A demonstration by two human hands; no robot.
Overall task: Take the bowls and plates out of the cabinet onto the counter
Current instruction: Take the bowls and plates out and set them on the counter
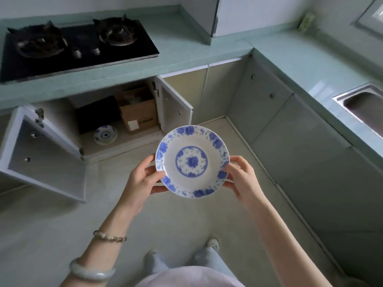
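L hand, R hand grip plate rim; mid-air

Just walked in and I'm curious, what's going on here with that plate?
A person stands in the kitchen, holding a blue-and-white plate by its rim between the left hand and right hand. The cabinet below the stove has both doors open; another blue-and-white dish sits inside, beside a cardboard box. The held plate is not yet on the counter.
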